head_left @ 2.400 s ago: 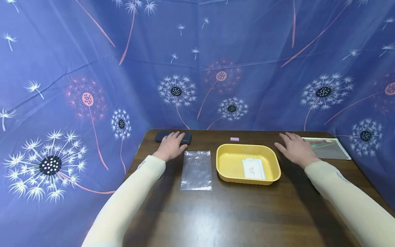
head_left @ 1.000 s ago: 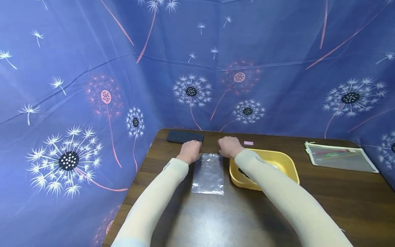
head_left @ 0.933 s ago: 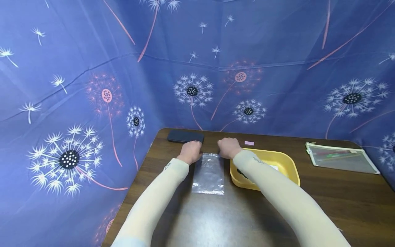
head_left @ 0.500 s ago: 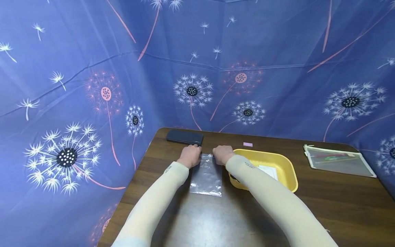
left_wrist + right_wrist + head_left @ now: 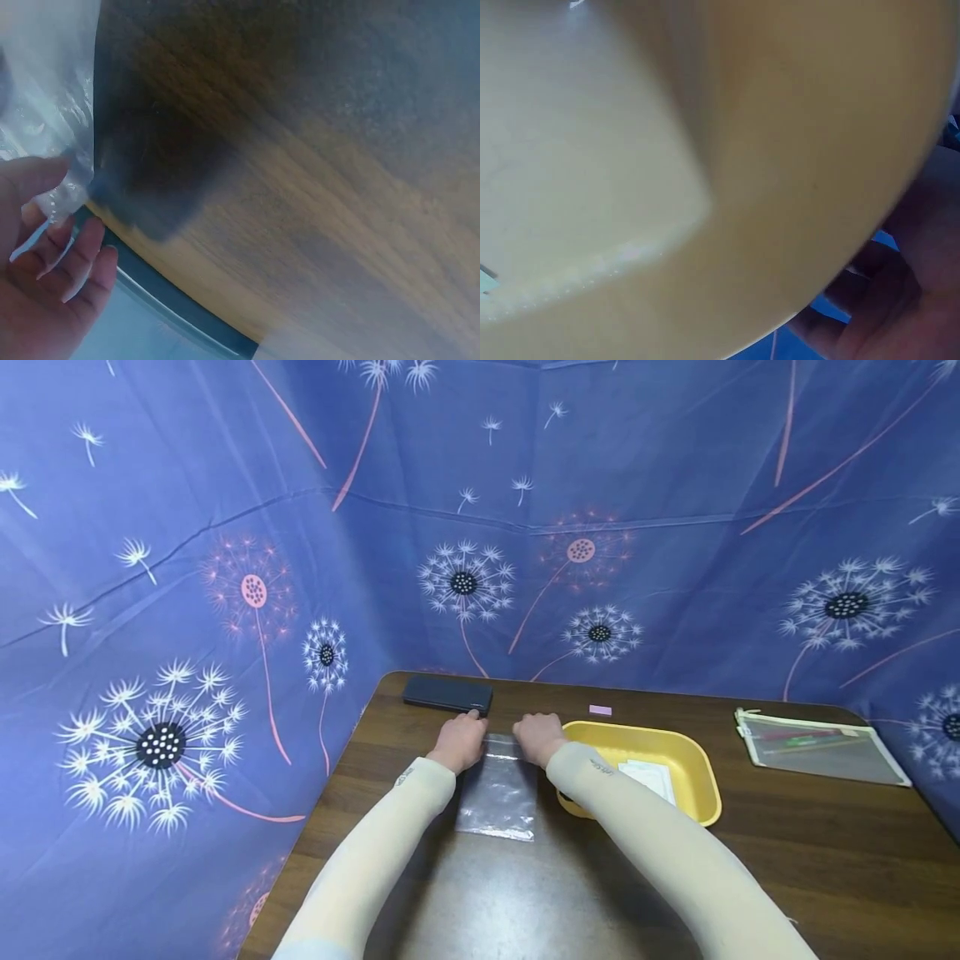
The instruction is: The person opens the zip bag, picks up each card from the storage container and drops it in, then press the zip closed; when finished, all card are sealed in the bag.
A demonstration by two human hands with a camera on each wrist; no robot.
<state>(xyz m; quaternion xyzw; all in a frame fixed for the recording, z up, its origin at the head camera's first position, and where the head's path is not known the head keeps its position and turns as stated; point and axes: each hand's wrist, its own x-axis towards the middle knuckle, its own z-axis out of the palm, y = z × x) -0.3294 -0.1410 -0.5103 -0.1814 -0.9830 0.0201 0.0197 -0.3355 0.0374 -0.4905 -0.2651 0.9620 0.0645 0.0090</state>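
Observation:
A clear plastic zip bag (image 5: 497, 802) lies flat on the brown table (image 5: 810, 852), its top edge away from me. My left hand (image 5: 459, 742) holds its top left corner; in the left wrist view, thumb and forefinger pinch the clear film (image 5: 45, 82) while the other fingers curl loosely. At the top right corner, my right hand (image 5: 537, 737) grips the bag with curled fingers, their tips hidden in the head view. My right forearm crosses the near left part of a yellow tray (image 5: 708, 777). Inside the tray lie white paper packets (image 5: 651, 778).
A dark oblong case (image 5: 447, 693) lies just beyond my left hand. Behind the tray is a small pink block (image 5: 600, 710). A mesh zip pouch (image 5: 821, 748) with coloured sticks inside lies at the right. A blue dandelion-print cloth (image 5: 675, 568) hangs behind the table.
Both hands, earlier spread on the table by the case and the pouch, have come together at the bag's top corners. The bag has shifted slightly toward me. The view has turned left.

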